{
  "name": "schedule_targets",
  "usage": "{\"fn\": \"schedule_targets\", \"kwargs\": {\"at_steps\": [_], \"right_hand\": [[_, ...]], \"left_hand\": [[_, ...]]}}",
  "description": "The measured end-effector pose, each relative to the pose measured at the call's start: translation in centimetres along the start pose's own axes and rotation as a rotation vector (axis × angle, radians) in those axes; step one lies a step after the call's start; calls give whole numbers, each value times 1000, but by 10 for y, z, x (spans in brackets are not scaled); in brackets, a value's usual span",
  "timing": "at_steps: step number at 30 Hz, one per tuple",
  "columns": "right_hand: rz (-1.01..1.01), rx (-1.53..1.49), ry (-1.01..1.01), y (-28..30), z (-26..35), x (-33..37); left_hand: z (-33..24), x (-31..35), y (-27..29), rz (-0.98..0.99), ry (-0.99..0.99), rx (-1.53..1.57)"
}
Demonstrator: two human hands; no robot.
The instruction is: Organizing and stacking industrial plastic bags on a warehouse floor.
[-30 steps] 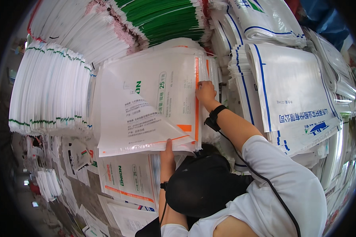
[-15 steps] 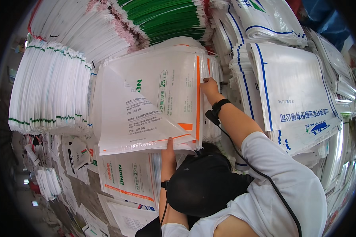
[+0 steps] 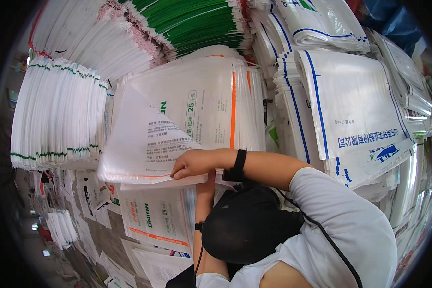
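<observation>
A white woven sack [image 3: 129,139] with green and dark print and orange bands lies on top of a stack of similar sacks [image 3: 254,125] in the middle. Its near left part is folded over and lifted, the corner bulging outward. My right hand [image 3: 194,163] reaches across from the right, with fingers curled and closed on the near edge of the folded sack. Below that wrist, my left hand [image 3: 205,188] is at the same near edge, its fingers hidden behind my right forearm. A dark band circles each wrist, and a cable runs from it.
Left stands a tall bundle of white sacks [image 3: 57,115] with green stripes. Green sacks [image 3: 192,24] are stacked at the back. Blue-edged white sacks [image 3: 355,101] are piled on the right. Below the near edge lies another orange-banded sack [image 3: 156,216], with loose sheets on the floor.
My right hand has left the sack's right orange band and crossed left to the near edge. The folded sack's near left corner has shifted left and bulged up. My left hand stays near its place.
</observation>
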State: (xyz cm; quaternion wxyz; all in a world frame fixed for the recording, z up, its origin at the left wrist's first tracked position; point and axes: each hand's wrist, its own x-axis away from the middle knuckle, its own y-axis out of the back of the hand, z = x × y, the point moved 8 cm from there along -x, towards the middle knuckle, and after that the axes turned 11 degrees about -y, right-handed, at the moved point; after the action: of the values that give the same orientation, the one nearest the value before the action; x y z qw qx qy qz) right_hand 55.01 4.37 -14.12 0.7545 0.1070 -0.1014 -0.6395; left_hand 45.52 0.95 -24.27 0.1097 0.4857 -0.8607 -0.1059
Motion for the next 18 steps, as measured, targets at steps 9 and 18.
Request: {"fn": "schedule_targets", "kwargs": {"at_steps": [9, 18], "right_hand": [[-1045, 25, -948, 184, -210, 91], [-1191, -199, -707, 194, -228, 101]], "left_hand": [[17, 10, 4, -40, 286, 91], [18, 12, 2, -5, 278, -14]]}}
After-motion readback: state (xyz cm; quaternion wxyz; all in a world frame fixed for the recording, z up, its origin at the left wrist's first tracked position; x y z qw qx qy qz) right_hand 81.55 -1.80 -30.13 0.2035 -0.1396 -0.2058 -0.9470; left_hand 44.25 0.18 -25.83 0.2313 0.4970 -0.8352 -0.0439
